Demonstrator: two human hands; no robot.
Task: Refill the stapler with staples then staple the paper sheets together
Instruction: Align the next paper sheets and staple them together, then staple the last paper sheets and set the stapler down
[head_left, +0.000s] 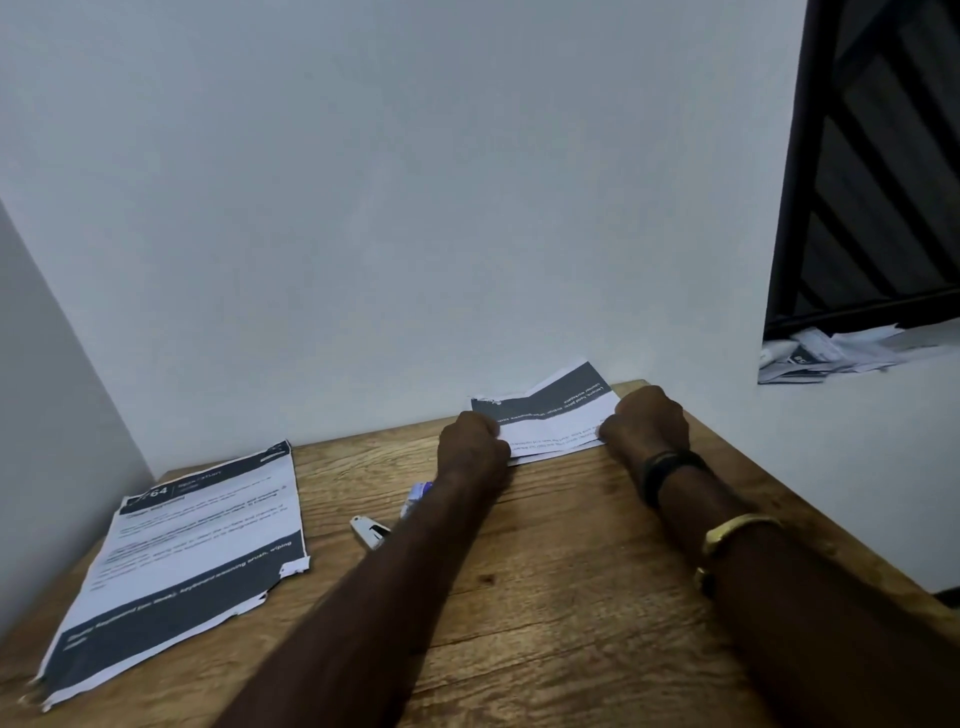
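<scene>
A: A wooden table (545, 587) is sitting pushed into the corner of a pale wall (415, 208), and a dark barred window (872, 171) is showing at the upper right, with loose papers (831, 353) lying on its sill.

B: And the hands?

A: Both are reaching to the far edge of the table. The left hand (472, 441) and the right hand (647, 421) are each gripping one side of a small stack of paper sheets (550, 415), fingers curled closed on the edges. The stack is standing tilted against the wall, its bottom edge resting on the wood.

B: Where is the stapler?

A: A small pale stapler (369, 530) is lying on the table just left of the left forearm, partly hidden by it. A purple and white box (418, 496) is sitting just beyond it, also half covered by the arm; I cannot tell whether it is the staples.

B: Anything else on the table?

A: A larger stack of printed sheets (182, 561) with dark bands is lying flat at the left, well apart from the hands, its corners ragged. The right arm is wearing a black band (670, 467) at the wrist and a gold bangle (737, 530) further up.
</scene>
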